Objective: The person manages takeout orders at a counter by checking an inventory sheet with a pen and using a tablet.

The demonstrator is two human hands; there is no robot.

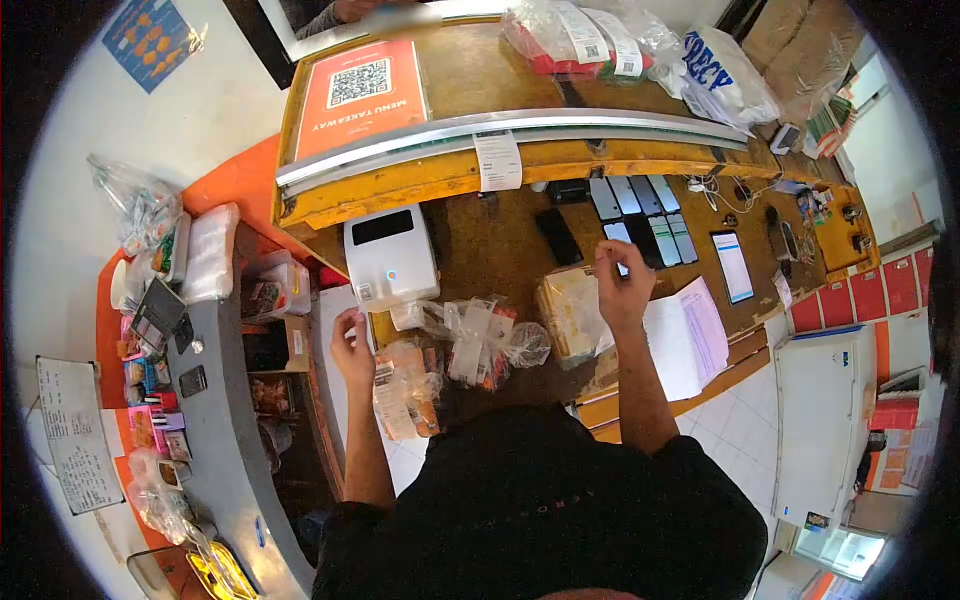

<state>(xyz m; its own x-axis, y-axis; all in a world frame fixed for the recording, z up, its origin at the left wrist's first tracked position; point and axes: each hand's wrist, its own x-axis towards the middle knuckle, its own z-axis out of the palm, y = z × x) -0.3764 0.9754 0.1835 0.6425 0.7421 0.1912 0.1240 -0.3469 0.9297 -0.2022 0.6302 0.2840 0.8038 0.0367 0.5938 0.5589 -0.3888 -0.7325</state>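
My left hand [352, 348] is beside the lower left corner of a white label printer [392, 262], its fingers loosely bent and nothing visible in them. My right hand [626, 288] hovers by the lower edge of a group of phones, fingers bent and apart, overlapping a lit phone [617, 234]. Left of the right wrist is a plastic-wrapped yellowish box [570, 312]. Between my hands lie clear-wrapped parcels with paper labels, one parcel [480, 340] below the printer and another parcel [408, 388] nearer me. Under my right forearm rests an open notebook [685, 340].
A dark phone [558, 236] and a lit tablet [732, 266] lie on the wooden desk. Above it runs a raised ledge with a receipt [498, 160] hanging over its edge and an orange QR sign [360, 95]. A grey counter [225, 400] stands at left, a white fridge [822, 420] at right.
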